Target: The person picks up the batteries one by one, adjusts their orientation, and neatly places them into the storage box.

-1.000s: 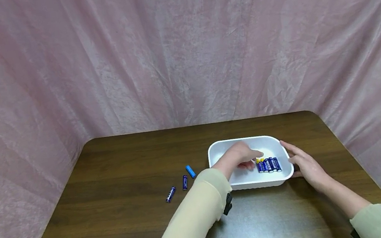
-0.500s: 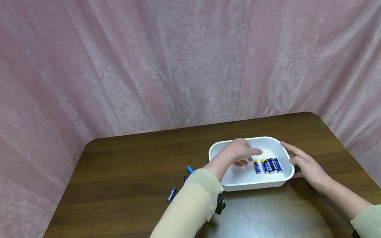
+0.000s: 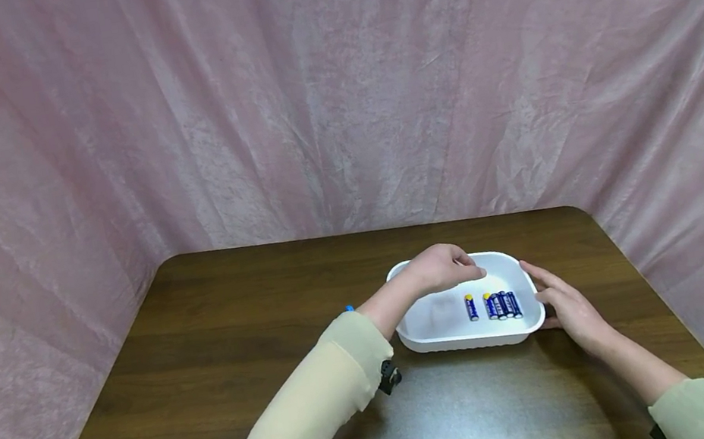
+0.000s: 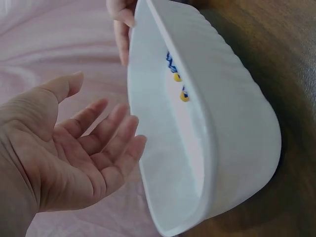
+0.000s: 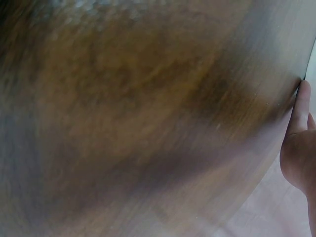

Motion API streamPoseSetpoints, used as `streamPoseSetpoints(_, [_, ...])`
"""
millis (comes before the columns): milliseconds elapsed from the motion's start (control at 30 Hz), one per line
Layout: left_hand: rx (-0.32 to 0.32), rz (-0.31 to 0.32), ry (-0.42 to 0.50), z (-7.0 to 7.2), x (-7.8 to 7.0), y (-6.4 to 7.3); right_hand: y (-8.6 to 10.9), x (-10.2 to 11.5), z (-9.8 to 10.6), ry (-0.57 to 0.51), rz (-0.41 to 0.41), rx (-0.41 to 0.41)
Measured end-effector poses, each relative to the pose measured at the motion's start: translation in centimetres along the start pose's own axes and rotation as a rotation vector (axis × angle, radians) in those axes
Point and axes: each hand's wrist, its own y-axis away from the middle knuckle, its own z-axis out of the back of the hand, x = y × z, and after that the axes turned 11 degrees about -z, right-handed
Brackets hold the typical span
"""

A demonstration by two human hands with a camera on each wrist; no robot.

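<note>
Pink cloth [image 3: 306, 104] hangs behind a brown wooden counter [image 3: 233, 300] that looks smooth and a little glossy. The lone battery [image 3: 471, 308] lies on the floor of the white tray [image 3: 465, 344], roughly midway along it; a row of batteries [image 3: 499, 306] lies close-packed nearer the tray's right end. Being round, they could roll into each other if the tray tips or takes a jolt, and the lone battery seems likeliest to wander, having nothing beside it to stop it.

Over the tray's far left part is the left hand [image 3: 436, 269], its grip spread loosely with nothing in it. Should its fingers catch the rim, the tray could jerk. At the tray's right end, the right hand [image 3: 570, 311] rests its fingers against the outside, its grip extended rather than clenched; uneven pressure there could slide or tilt the tray.

Left of the tray, a bit of a blue thing [image 3: 348, 308] peeks past the left sleeve [image 3: 322, 378]; what it is cannot be told. A careless sweep of that sleeve could knock it away, since the arm hides most of it.
</note>
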Motion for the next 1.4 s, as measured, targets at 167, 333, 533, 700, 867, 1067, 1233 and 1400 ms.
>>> streamPoseSetpoints(167, [-0.011,-0.072,-0.072,0.8,-0.5,0.8,0.0,0.0,0.0,0.000,0.002,-0.002])
streamPoseSetpoints(333, [-0.029,-0.115,-0.165,1.4,-0.9,1.7,0.1,0.1,0.0,0.001,0.010,0.000])
streamPoseSetpoints(533, [-0.062,-0.142,-0.235,2.5,-1.0,3.0,0.2,0.1,-0.1,-0.010,0.018,0.006])
streamPoseSetpoints(700, [-0.097,-0.162,-0.249,3.5,-0.6,3.8,0.1,0.1,-0.1,-0.014,0.019,0.009])
streamPoseSetpoints(867, [-0.127,-0.174,-0.251,4.1,-0.3,4.4,0.1,0.0,-0.1,-0.023,0.015,0.010])
streamPoseSetpoints(1067, [-0.152,-0.157,-0.223,4.6,0.0,5.2,0.1,0.0,0.0,-0.008,0.006,0.008])
streamPoseSetpoints(1233, [-0.182,-0.163,-0.195,5.3,0.2,6.1,0.1,0.1,-0.1,-0.002,-0.006,0.004])
streamPoseSetpoints(1400, [-0.205,-0.160,-0.188,6.0,0.7,7.0,0.1,0.2,-0.1,0.004,-0.006,0.002])
